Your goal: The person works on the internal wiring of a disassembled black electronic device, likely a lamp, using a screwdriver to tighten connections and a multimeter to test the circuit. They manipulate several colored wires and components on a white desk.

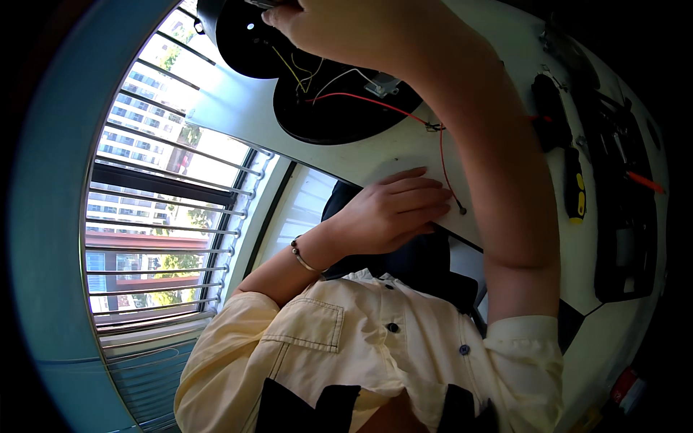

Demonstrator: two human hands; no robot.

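Observation:
My right hand point(339, 32) reaches to the top of the view, fingers curled at the edge of a black round housing point(242, 43); what they pinch is cut off by the frame. A second black disc point(339, 112) lies beside it, with yellow and white wires point(299, 72) running into it. A red wire point(442, 155) trails from the disc across the white table point(390, 155) to its end by my left hand point(397, 209). That hand rests flat on the table's near edge, fingers stretched out, holding nothing. A metal bracelet point(303, 256) sits on its wrist.
To the right on the table lie a black-handled screwdriver with a yellow band point(575, 191), a dark hand tool point(548, 108) and a black case of tools point(624, 216). A barred window point(166, 209) fills the left. My pale yellow shirt point(361, 346) is at the bottom.

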